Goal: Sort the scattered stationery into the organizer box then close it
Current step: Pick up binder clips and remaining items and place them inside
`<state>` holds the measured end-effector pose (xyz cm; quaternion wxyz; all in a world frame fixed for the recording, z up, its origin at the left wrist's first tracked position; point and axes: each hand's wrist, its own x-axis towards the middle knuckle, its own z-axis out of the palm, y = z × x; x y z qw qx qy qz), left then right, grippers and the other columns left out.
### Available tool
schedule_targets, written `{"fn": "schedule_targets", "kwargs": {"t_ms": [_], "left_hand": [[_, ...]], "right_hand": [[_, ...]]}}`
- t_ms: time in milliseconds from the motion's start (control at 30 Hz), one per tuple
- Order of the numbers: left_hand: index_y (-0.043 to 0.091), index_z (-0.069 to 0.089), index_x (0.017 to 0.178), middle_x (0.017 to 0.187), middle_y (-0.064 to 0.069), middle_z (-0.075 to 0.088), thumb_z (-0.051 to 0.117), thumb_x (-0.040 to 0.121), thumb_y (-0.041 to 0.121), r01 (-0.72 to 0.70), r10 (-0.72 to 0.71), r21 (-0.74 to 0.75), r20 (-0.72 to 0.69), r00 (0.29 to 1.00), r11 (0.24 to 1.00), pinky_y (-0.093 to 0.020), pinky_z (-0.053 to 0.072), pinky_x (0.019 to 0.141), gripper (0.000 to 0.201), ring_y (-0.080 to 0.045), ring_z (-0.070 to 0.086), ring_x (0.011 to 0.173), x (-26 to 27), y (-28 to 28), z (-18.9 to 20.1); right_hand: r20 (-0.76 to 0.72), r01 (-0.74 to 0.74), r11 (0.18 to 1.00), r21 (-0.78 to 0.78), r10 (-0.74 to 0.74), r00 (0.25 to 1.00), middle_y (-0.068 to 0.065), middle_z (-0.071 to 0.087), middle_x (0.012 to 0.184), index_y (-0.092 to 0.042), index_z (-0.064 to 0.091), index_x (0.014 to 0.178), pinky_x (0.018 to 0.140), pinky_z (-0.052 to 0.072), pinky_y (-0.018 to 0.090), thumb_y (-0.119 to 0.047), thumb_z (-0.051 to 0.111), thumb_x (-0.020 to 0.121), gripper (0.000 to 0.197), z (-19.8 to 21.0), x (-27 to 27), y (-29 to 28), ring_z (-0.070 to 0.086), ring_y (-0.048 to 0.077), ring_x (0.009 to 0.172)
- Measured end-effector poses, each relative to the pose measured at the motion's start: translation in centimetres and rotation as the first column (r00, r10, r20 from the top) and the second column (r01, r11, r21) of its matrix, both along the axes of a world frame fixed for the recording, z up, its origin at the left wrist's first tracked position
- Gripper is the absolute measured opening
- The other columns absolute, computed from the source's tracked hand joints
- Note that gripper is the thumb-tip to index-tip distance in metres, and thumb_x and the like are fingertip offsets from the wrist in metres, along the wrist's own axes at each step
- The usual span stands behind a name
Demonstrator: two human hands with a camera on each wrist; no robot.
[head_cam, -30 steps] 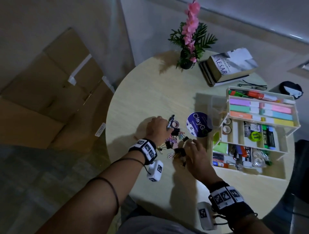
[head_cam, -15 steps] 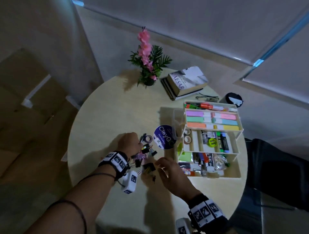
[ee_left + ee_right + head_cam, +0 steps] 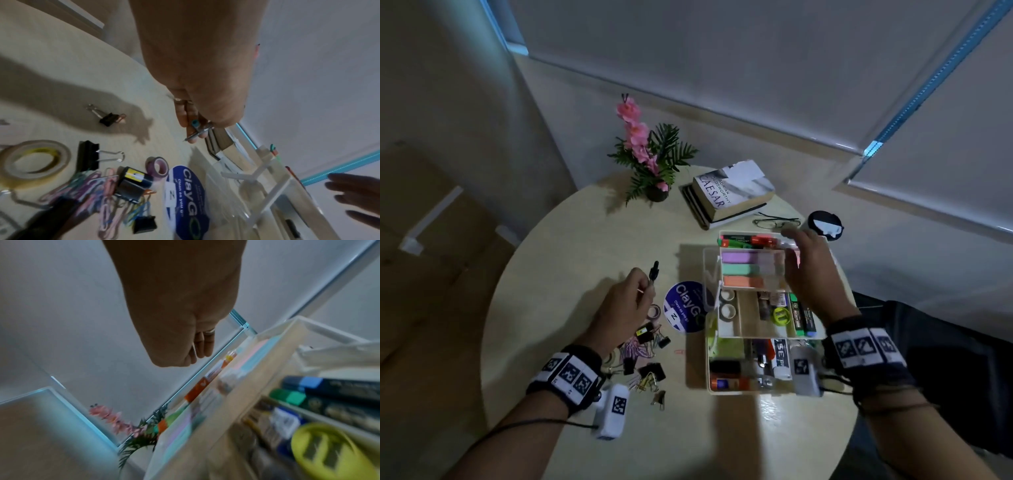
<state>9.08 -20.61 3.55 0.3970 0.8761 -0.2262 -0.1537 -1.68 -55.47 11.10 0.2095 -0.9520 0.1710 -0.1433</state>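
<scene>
My left hand [image 3: 645, 291] grips a black pen [image 3: 653, 272] just above the table, left of the round blue ClayGo tub [image 3: 685, 306]; the left wrist view shows the left hand [image 3: 195, 129] curled round the pen [image 3: 198, 132]. Below it lie binder clips [image 3: 650, 371], coloured paper clips [image 3: 635, 349] and a small tape roll [image 3: 654, 311]. The tiered white organizer box [image 3: 714, 373] stands open at the right, holding markers, sticky notes and glue. My right hand [image 3: 801, 260] hovers over its top tray with fingers spread [image 3: 349, 194]; I see nothing in it.
A potted pink flower [image 3: 650, 161], stacked books [image 3: 732, 192], glasses [image 3: 777, 222] and a black round object [image 3: 825, 226] sit at the far side of the round table [image 3: 585, 240]. A larger tape roll [image 3: 35, 162] lies near my left wrist. Cardboard lies on the floor at the left.
My right hand has left the clip pile and risen to the organizer's top tray. My left hand has lifted a little with the pen. The head view has tilted up.
</scene>
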Motion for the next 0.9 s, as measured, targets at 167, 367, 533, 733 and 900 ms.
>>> {"fn": "schedule_targets", "kwargs": {"t_ms": [167, 367, 533, 733, 900], "left_hand": [[0.029, 0.043, 0.099, 0.086, 0.003, 0.072, 0.050, 0.107, 0.032, 0.015, -0.015, -0.103, -0.003, 1.000, 0.995, -0.051, 0.061, 0.062, 0.011, -0.019, 0.074, 0.074, -0.3, -2.9, 3.0], [0.026, 0.065, 0.104, 0.091, 0.012, 0.074, 0.064, 0.102, 0.018, 0.033, -0.018, -0.235, 0.066, 0.998, 0.971, -0.032, 0.059, 0.069, 0.008, -0.005, 0.071, 0.083, 0.8, -10.4, 7.0], [0.017, 0.074, 0.104, 0.092, 0.008, 0.074, 0.069, 0.098, 0.014, 0.233, -0.218, -0.252, 0.083, 0.972, 0.939, -0.028, 0.057, 0.077, 0.008, -0.007, 0.071, 0.087, 2.2, -19.7, 9.7], [0.020, 0.071, 0.118, 0.120, -0.002, 0.064, 0.065, 0.102, 0.031, 0.355, -0.382, 0.183, 0.148, 0.912, 0.917, -0.035, 0.050, 0.094, 0.021, -0.020, 0.061, 0.110, 4.5, -23.6, 8.9], [0.024, 0.074, 0.113, 0.112, 0.003, 0.055, 0.068, 0.096, 0.043, 0.282, -0.393, 0.420, 0.207, 0.896, 0.863, -0.046, 0.044, 0.101, 0.026, -0.022, 0.053, 0.113, 3.7, -23.3, 7.1]], "right_hand": [[-0.198, -0.185, 0.972, -0.145, 0.154, 0.968, 0.015, 0.062, 0.136, -0.009, 0.064, 0.135, 0.104, 0.046, 0.054, -0.008, 0.058, 0.097, 0.039, -1.1, 1.3, -3.6, 0.053, 0.039, 0.126], [0.017, -0.177, 0.944, 0.277, 0.179, 0.984, 0.002, 0.058, 0.132, -0.022, 0.061, 0.138, 0.098, 0.053, 0.037, -0.031, 0.071, 0.098, 0.043, 1.0, 1.7, -2.8, 0.060, 0.019, 0.119], [0.126, -0.189, 0.594, 0.782, 0.147, 0.981, 0.011, 0.079, 0.107, -0.003, 0.070, 0.122, 0.080, 0.059, 0.024, -0.008, 0.068, 0.099, 0.023, 4.0, 2.5, -2.4, 0.077, 0.018, 0.091], [0.186, -0.051, 0.629, 0.776, -0.150, 0.971, 0.005, 0.077, 0.080, 0.002, 0.075, 0.103, 0.068, 0.057, 0.024, -0.005, 0.071, 0.097, 0.010, 1.8, 0.8, -9.1, 0.069, 0.016, 0.065], [0.125, 0.015, 0.574, 0.819, -0.203, 0.971, 0.008, 0.076, 0.081, 0.001, 0.071, 0.098, 0.070, 0.056, 0.026, -0.004, 0.075, 0.093, 0.007, -0.8, -0.1, -11.8, 0.069, 0.013, 0.069]]}}
